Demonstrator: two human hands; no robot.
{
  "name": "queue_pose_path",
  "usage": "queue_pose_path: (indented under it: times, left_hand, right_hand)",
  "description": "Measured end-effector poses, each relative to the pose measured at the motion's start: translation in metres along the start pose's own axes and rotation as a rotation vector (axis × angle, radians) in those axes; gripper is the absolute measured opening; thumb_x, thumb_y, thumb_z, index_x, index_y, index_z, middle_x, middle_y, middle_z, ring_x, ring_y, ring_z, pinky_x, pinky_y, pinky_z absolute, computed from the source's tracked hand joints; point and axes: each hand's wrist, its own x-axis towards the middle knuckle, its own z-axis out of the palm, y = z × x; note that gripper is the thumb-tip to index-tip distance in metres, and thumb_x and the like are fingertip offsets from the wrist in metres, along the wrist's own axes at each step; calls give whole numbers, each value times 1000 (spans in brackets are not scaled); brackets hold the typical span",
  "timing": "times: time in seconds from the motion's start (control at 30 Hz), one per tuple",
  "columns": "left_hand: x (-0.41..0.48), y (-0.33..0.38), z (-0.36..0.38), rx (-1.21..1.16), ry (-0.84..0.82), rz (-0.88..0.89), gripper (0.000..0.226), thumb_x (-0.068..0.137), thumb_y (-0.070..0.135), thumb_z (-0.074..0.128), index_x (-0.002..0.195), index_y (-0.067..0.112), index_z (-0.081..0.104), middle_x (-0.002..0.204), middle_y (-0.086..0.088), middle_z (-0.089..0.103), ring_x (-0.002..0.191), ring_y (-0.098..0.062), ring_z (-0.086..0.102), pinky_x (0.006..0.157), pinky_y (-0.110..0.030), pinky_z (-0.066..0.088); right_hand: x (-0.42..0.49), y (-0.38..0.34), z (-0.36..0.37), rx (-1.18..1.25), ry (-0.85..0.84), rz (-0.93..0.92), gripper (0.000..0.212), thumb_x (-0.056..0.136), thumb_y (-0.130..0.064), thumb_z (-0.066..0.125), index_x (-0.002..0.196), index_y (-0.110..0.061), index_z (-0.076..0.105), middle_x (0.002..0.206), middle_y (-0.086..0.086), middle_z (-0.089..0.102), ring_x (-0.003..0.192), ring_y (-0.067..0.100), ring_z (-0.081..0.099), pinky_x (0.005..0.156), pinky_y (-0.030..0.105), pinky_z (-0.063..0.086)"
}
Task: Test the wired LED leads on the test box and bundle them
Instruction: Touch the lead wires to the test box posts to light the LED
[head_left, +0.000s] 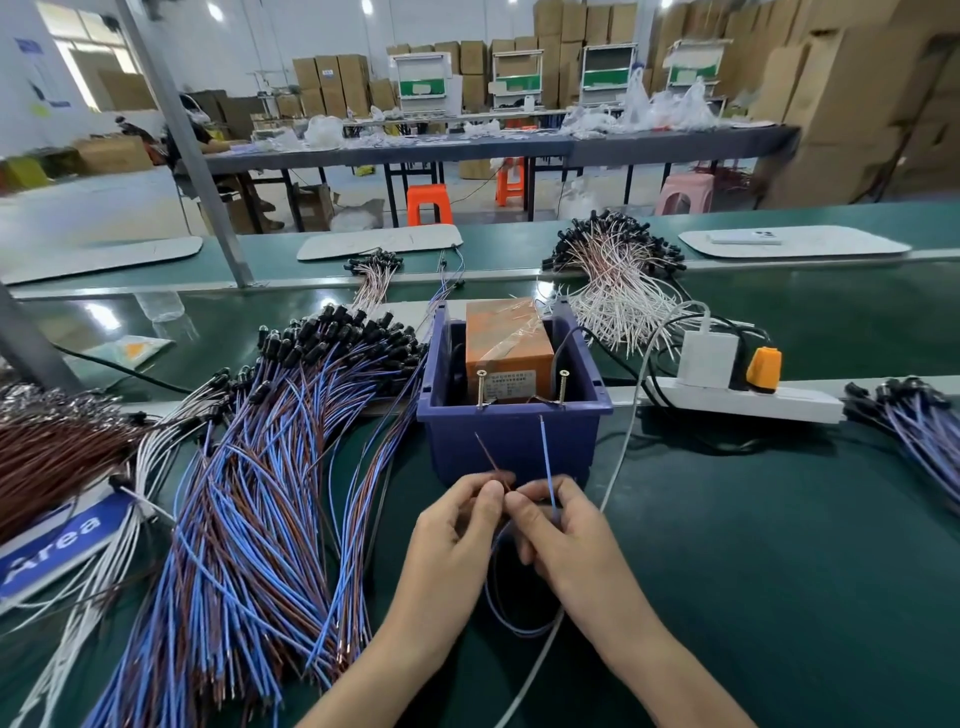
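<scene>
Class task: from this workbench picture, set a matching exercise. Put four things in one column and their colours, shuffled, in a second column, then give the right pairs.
Things
1. wire held by the left hand
2. wire held by the right hand
3. taped box
4. power strip

Colours
a. white
b. blue
c. orange
d. brown

Pairs: 1-d, 2-b, 3-c, 4-a.

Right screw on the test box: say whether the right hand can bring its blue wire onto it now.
Probably yes. The right hand pinches the blue wire, its tip pointing up just below the right screw, which stands at the front rim of the blue bin with nothing between.
</scene>
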Motion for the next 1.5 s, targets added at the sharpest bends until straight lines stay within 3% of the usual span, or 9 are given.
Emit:
queue_pose_path:
  times: [0.2, 0.3, 0.4, 0.57, 0.73, 0.97, 1.2, 1.37, 1.5]
  left_hand:
    - [2, -2, -2, -123, -10, -47, 22, 104, 21, 53, 90, 23, 70, 82, -9, 73, 75, -22, 69, 80, -38, 58]
    - [1, -3, 0, -81, 42, -15, 24, 104, 22, 52, 86, 25, 67, 82, -8, 72, 78, -23, 67, 77, -31, 56]
    - [1, -1, 0, -85, 93, 21, 27, 105, 20, 50, 84, 25, 65, 89, -5, 74, 85, -17, 70, 77, -26, 55]
    - [6, -3, -7, -134, 135, 30, 25, 106, 19, 49, 89, 16, 66, 96, -8, 75, 94, -26, 70, 82, -26, 56]
    - [9, -10, -8, 2, 68, 12, 27, 106, 26, 49, 93, 35, 70, 95, -6, 75, 93, -34, 64, 84, -36, 51]
    - [7, -12, -3, 8, -53, -21, 24, 107, 24, 47, 98, 26, 69, 106, 12, 76, 103, -8, 68, 96, -32, 51]
    - [12, -9, -5, -197, -42, 0, 21, 106, 21, 49, 98, 15, 67, 108, -2, 77, 110, -18, 70, 101, -37, 48]
    - [15, -7, -7, -414, -11, -76, 21, 105, 16, 49, 97, 4, 64, 90, -13, 76, 92, -30, 75, 93, -33, 58]
    - [17, -6, -5, -466, 17, -126, 15, 104, 14, 50, 104, 5, 63, 68, -7, 60, 64, -24, 68, 88, -36, 60]
  right_hand:
    - [-4, -8, 3, 23, -50, -6, 19, 99, -45, 57, 88, -33, 68, 61, -6, 57, 49, 2, 46, 45, 13, 36]
    - [-6, -10, 3, 77, -23, 4, 38, 102, -51, 40, 91, -31, 71, 63, -5, 58, 53, 6, 49, 44, 16, 36]
    - [-8, -11, 5, 81, 24, -30, 39, 98, -50, 39, 87, -31, 72, 73, -2, 66, 54, 12, 55, 43, 19, 40]
    - [-4, -10, -1, 35, 148, -151, 31, 99, -46, 45, 99, -40, 75, 82, -4, 70, 75, 10, 64, 74, 22, 54]
    - [-3, -19, -10, 195, 260, -112, 27, 96, -48, 51, 108, -43, 75, 59, -9, 38, 46, 5, 30, 41, 20, 33]
    - [-1, -16, -14, 184, 361, -40, 37, 109, -30, 38, 106, -31, 75, 57, -8, 35, 43, 5, 26, 37, 17, 26]
    - [-2, -17, -9, 117, 375, -126, 22, 107, -24, 47, 111, -33, 67, 60, -9, 48, 49, 2, 39, 44, 14, 35]
    - [-7, -19, -8, 114, 384, -184, 21, 107, -25, 48, 107, -39, 65, 64, -6, 55, 52, 4, 45, 45, 17, 39]
    - [-8, -20, -7, 121, 404, -211, 27, 107, -24, 48, 102, -44, 65, 64, -6, 56, 53, 5, 44, 45, 18, 39]
